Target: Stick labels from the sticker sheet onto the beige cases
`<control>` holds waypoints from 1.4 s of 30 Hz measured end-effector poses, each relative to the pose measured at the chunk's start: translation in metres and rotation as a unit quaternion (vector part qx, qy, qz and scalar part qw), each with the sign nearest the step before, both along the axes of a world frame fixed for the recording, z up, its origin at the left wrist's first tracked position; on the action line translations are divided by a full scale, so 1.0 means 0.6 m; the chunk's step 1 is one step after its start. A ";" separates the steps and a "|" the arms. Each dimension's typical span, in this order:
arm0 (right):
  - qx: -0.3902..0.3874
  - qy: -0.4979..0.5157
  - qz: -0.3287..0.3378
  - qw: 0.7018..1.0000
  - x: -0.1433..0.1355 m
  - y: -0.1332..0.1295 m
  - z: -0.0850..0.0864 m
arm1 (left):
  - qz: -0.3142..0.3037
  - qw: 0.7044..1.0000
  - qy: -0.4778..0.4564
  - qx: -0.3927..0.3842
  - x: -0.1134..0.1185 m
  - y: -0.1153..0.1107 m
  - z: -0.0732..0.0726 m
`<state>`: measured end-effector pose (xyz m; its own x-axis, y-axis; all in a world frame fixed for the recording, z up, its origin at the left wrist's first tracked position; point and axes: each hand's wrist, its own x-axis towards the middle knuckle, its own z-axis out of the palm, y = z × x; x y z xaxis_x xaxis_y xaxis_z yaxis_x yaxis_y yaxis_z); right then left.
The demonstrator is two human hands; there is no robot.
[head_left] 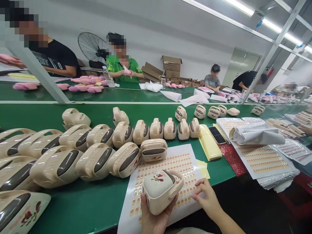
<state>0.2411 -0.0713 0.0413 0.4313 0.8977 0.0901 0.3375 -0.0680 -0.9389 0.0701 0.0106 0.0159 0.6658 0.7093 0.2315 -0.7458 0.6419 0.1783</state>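
Note:
My left hand (pixel 153 217) grips a cream plastic case (pixel 161 190) with a handle and a red flower decal on its face, holding it above a white sticker sheet (pixel 170 162). My right hand (pixel 207 195) rests its fingertips on the right edge of that sheet, picking at a small sticker. A second decorated case (pixel 154 150) sits on the sheet's top edge. Many more cream cases (pixel 95 161) with dark windows lie in rows on the green table (pixel 97 201) to the left.
A yellow box (pixel 209 143) and a black phone (pixel 217 135) lie right of the sheet, beside more sticker sheets (pixel 263 159) and silver bags (pixel 258 136). Across the conveyor (pixel 97 94) sit several co-workers with pink items (pixel 85 84), cardboard boxes (pixel 172 66) and a fan (pixel 94 48).

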 end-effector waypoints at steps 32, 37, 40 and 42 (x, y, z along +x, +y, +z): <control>0.076 0.066 -0.087 0.991 -0.103 0.046 0.046 | -0.023 0.998 -0.017 -0.055 0.023 -0.027 0.036; 0.188 -0.076 -0.066 0.977 -0.104 0.045 0.051 | 0.000 0.995 -0.095 -0.030 0.034 -0.025 0.021; 0.225 -0.120 -0.069 0.964 -0.104 0.046 0.050 | -0.020 0.993 -0.106 -0.051 0.034 -0.027 0.023; 0.231 -0.132 -0.072 0.961 -0.105 0.047 0.048 | -0.025 0.994 -0.084 -0.072 0.029 -0.029 0.030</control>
<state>0.1781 -0.0431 0.0701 0.4556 0.6675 0.5890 0.5873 0.2718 -0.7623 0.0877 -0.0067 0.0337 0.6611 0.7106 0.2409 -0.7243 0.6882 -0.0425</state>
